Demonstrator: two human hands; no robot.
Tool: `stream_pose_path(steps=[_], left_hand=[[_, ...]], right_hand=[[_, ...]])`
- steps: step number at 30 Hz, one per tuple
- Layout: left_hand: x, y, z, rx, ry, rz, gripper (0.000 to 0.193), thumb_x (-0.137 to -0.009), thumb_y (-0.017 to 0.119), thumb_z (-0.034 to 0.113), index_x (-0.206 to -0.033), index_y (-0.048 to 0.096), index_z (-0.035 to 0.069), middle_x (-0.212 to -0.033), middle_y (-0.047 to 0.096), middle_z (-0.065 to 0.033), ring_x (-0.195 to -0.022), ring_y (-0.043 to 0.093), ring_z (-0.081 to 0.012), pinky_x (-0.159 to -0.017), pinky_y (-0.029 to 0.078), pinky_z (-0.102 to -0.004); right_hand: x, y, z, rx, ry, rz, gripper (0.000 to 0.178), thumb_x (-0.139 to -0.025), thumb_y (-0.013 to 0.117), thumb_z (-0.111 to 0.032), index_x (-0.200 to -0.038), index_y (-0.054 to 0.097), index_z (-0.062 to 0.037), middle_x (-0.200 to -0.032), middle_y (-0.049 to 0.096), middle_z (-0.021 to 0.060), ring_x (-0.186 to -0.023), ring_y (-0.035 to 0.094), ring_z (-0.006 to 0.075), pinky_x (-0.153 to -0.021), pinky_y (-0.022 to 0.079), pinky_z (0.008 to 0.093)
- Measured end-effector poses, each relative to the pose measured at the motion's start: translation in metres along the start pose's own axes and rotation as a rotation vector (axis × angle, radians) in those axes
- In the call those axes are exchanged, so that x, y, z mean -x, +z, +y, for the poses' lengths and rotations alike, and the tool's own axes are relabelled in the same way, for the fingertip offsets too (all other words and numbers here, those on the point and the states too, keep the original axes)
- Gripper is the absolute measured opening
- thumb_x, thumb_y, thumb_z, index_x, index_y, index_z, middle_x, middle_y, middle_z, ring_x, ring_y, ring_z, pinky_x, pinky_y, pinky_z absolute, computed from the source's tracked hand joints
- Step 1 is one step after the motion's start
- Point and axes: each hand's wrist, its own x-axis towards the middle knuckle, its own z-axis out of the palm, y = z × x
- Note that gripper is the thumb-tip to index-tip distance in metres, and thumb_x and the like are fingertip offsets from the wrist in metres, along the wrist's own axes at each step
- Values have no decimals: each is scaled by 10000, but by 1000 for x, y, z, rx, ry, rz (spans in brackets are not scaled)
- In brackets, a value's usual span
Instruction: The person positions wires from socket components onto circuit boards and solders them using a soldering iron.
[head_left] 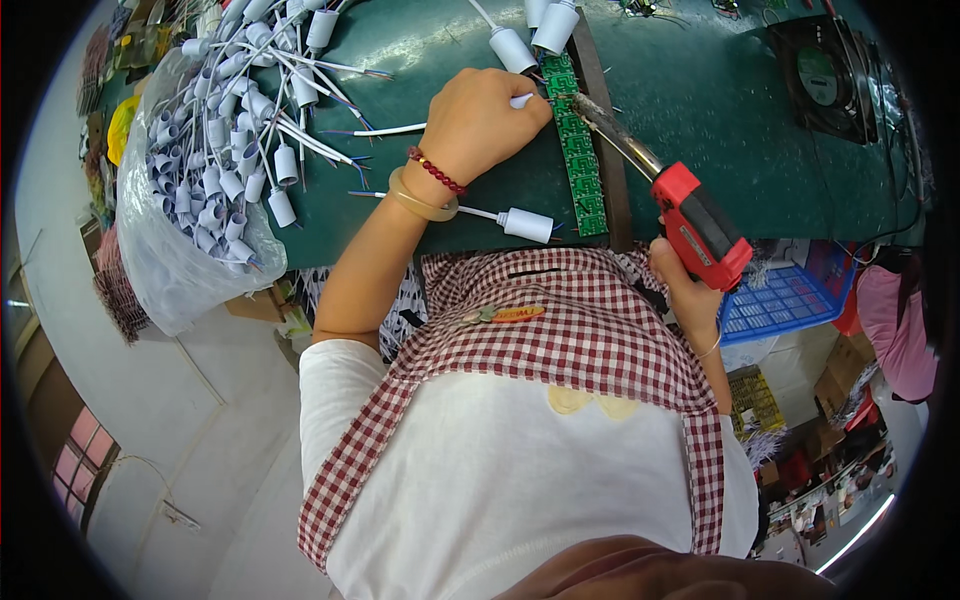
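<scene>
My left hand (480,125) is closed, pinching a white cable (521,100) whose end lies at the upper part of a strip of green circuit boards (578,160). In my right hand (684,290) is a red and black soldering gun (700,225), fingers wrapped round its handle. Its metal tip reaches the strip's right edge, close to my left fingertips; whether it touches a wire is too small to tell. The strip lies along a dark bar (612,180). Below my left wrist rests a white cylindrical socket (526,225) with its cable and bare-ended wires.
On the left, a clear plastic bag (155,270) and a heap of white sockets with cables (230,150) cover the green table (690,120). More white sockets (514,50) lie beyond the strip. A black fan (822,80) stands far right, above a blue basket (790,305).
</scene>
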Motion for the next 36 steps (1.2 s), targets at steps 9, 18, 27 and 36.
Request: stream_pose_path(steps=[9,18,27,36], left_hand=[[-1,-1,0,-4,-11,-29,256,-729,544,246,-743,651,13,-587,557,-193,-537,549,-345,-562,448,-380],[-2,-3,1,-20,-3,-51,258,-728,545,244,-752,662,15,-604,576,-194,-559,570,-346,-578,458,-378],[-1,-3,1,-19,-7,-46,264,-729,549,248,-769,670,16,-615,584,-196,-569,580,-344,-589,467,-375],[0,-1,1,-25,-15,-24,260,-727,552,251,-754,671,22,-606,577,-197,-563,575,-350,-583,465,-377]], right_hand=[[0,3,9,79,-117,7,248,-784,727,-121,-991,635,-19,-880,637,30,-763,578,103,-658,468,271],[3,1,4,83,-239,30,273,-832,638,-22,-1091,573,33,-704,577,20,-567,505,65,-513,392,201],[1,1,9,107,-220,19,305,-835,632,-20,-1126,553,30,-714,583,28,-580,510,61,-518,396,197],[-1,2,1,17,-171,76,266,-836,620,-7,-1092,562,31,-694,578,39,-551,503,64,-500,394,195]])
